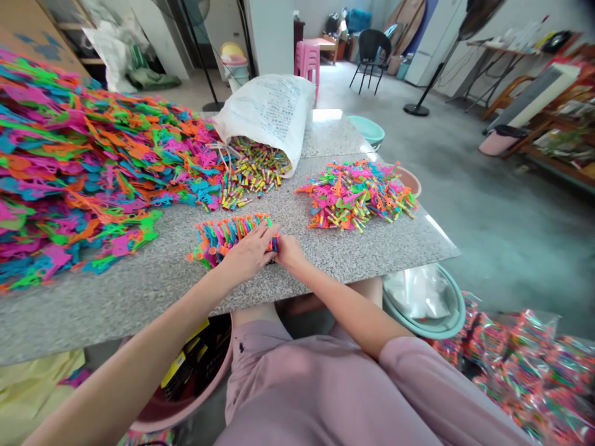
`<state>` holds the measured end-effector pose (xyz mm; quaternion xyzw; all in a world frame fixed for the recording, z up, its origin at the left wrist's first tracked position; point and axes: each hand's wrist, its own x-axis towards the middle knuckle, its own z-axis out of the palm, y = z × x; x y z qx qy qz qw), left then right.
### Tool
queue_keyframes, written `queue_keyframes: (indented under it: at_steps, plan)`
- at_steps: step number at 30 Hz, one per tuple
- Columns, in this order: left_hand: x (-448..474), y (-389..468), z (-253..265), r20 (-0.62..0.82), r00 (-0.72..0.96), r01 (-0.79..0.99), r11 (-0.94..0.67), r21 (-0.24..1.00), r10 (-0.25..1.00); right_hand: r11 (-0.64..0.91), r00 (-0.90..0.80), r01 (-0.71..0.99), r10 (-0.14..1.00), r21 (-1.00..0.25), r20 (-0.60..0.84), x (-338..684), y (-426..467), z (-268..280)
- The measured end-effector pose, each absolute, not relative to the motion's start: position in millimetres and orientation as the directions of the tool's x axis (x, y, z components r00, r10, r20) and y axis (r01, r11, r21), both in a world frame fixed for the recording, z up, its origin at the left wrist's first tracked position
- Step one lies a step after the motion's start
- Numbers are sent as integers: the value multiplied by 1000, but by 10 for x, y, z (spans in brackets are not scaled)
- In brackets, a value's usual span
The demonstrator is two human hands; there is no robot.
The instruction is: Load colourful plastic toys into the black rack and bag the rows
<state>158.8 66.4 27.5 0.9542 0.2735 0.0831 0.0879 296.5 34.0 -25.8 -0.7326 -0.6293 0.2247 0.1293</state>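
Observation:
On the speckled stone table, a tight row of colourful plastic toy pieces (223, 235) stands side by side in orange, pink, blue and green. My left hand (248, 253) lies over the row's right end, its fingers stretched out and touching the pieces. Right up against that end, my right hand (290, 253) has its fingers curled closed; whatever is in them is hidden. Some dark blue shows between the two hands. Behind my right hand is a mound of similar pieces with small gold-and-coloured tubes (357, 192).
A large heap of flat plastic pieces (106, 161) covers the table's left. A white sack (269, 111) spills small shiny tubes (255, 170). Below the front edge stand a pink tub (199, 402) and a green basin (458, 310). Filled clear bags (525, 365) lie on the floor at right.

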Motion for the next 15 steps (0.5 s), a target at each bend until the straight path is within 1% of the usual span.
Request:
queue_keyframes:
  at_steps: [2, 5, 8, 9, 10, 11, 12, 14, 15]
  plan:
    - [1596, 682, 261, 113, 848, 488, -846, 213, 517, -173, 108, 852, 982, -495, -157, 2950, 364, -290]
    - [1608, 731, 224, 101, 889, 431, -890, 150, 447, -136, 82, 841, 989, -523, -123, 2901, 389, -364]
    - [1583, 770, 179, 127, 887, 433, -895, 106, 445, -38, -34, 825, 993, -563, -117, 2988, 285, -406]
    - [1567, 778, 164, 143, 881, 440, -892, 106, 452, -2, -65, 819, 993, -573, -96, 3095, 214, -394]
    - [1550, 785, 148, 159, 876, 444, -889, 110, 456, 17, -59, 823, 997, -567, -56, 3252, 135, -363]
    - [1536, 791, 134, 171, 873, 443, -889, 115, 457, 21, -19, 837, 1000, -546, 9, 3456, 59, -310]
    - [1526, 797, 123, 180, 871, 441, -889, 118, 456, -22, 85, 869, 991, -495, 104, 3697, -1, -236]
    - [1525, 811, 112, 192, 871, 437, -891, 121, 453, -249, 358, 898, 893, -364, 272, 4220, -41, -50]
    - [1532, 819, 111, 195, 871, 435, -892, 122, 451, -317, 413, 898, 848, -306, 333, 4460, -18, 45]
